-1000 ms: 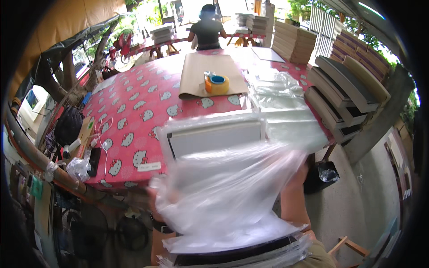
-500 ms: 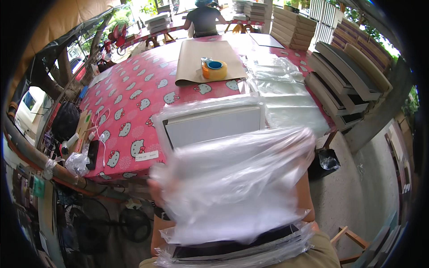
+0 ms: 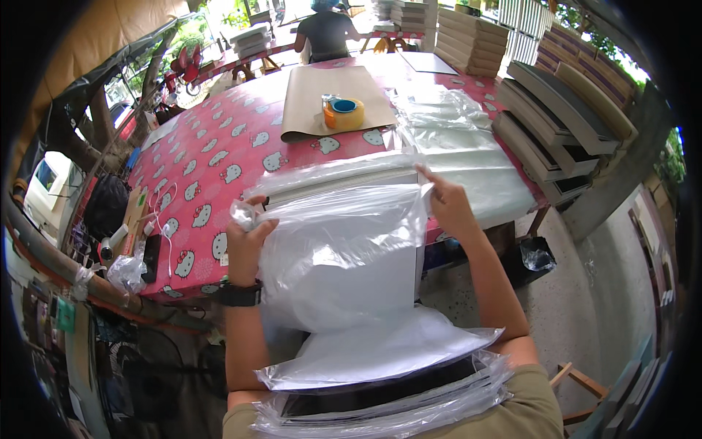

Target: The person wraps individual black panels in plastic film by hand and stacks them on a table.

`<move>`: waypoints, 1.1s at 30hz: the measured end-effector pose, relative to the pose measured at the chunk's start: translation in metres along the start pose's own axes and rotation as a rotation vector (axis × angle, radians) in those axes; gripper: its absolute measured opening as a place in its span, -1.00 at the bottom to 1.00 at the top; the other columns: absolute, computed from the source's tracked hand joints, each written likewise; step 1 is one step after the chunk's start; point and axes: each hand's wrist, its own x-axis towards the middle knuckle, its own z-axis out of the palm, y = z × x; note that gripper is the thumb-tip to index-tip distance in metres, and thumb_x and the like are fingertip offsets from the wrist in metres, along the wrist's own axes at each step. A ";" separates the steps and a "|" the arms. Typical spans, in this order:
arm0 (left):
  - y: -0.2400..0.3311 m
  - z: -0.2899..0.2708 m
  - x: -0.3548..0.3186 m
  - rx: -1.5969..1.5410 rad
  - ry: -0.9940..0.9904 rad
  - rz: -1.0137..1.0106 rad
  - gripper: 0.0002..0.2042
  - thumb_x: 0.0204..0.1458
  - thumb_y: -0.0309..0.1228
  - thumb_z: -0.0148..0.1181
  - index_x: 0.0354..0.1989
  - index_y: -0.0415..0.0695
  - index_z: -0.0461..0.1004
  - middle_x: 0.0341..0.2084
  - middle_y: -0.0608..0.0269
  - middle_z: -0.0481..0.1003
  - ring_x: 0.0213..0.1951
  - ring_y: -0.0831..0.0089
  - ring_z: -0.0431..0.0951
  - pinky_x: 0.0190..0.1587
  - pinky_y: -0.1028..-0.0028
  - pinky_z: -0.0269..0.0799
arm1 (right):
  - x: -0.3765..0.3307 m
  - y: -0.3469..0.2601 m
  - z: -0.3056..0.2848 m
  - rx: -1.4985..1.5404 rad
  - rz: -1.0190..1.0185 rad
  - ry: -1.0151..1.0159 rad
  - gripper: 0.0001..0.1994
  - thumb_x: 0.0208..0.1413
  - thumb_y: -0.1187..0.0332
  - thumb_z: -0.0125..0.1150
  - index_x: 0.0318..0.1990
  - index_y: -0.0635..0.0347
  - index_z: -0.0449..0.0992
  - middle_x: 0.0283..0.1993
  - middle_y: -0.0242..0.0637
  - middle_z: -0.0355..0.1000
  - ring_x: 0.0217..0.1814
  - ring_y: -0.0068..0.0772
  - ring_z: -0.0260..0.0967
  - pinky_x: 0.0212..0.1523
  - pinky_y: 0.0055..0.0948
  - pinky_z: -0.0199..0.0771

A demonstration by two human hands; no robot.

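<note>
A white, thin-edged flat panel (image 3: 398, 274) leans over the near table edge, its far edge resting on the table. Clear plastic sheeting (image 3: 336, 234) is draped across it in wrinkles. My left hand (image 3: 248, 245), with a dark band at the wrist, is closed on a bunched corner of the plastic at the panel's far left. At the far right corner my right hand (image 3: 444, 197) grips the plastic's edge, index finger stretched along the panel's corner. Against my torso lies a stack of dark panels in clear plastic (image 3: 387, 391), with a white plastic-covered sheet (image 3: 387, 347) on top.
On the pink patterned table lie brown paper (image 3: 300, 88), a tape roll (image 3: 347, 115) and flattened clear plastic sleeves (image 3: 468, 161). Stacked frames (image 3: 556, 132) stand at the right, boxes (image 3: 472, 44) behind. A person (image 3: 327, 36) works at the far table. A black bin (image 3: 530, 260) stands right.
The plastic, raised and blurred before, has come down over the panel. Both hands, mostly hidden by it earlier, now show at its far corners. The panel has shifted nearer, past the table edge.
</note>
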 end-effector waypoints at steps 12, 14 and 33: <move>0.003 -0.036 -0.027 -0.153 -0.326 -0.498 -0.75 -0.18 -0.40 0.19 -0.30 -0.25 0.44 -0.45 0.28 0.47 -0.50 0.60 0.42 -0.50 0.54 0.34 | -0.034 0.015 -0.009 1.146 0.690 -0.267 -0.90 -0.06 0.45 0.11 -0.36 0.25 0.41 -0.49 -0.39 0.40 -0.56 -0.60 0.36 -0.51 -0.71 0.39; -0.007 -0.025 -0.039 -0.449 -0.585 -0.509 -0.72 -0.17 -0.42 0.16 -0.25 -0.24 0.38 -0.45 0.29 0.46 -0.48 0.60 0.43 -0.50 0.53 0.35 | -0.057 0.043 -0.004 1.122 0.707 -0.262 -0.82 -0.05 0.42 0.12 -0.26 0.24 0.41 -0.39 -0.36 0.41 -0.40 -0.58 0.39 -0.42 -0.62 0.43; -0.276 0.005 -0.157 0.801 -0.374 -0.325 -0.62 -0.22 -0.27 0.13 -0.21 -0.19 0.32 -0.42 -0.15 0.43 -0.32 -0.06 0.44 -0.25 0.15 0.34 | -0.195 0.193 0.137 -0.135 0.503 0.017 -0.74 0.00 0.35 -0.03 -0.13 0.18 0.26 -0.44 -0.06 0.39 -0.38 -0.05 0.37 -0.38 -0.19 0.31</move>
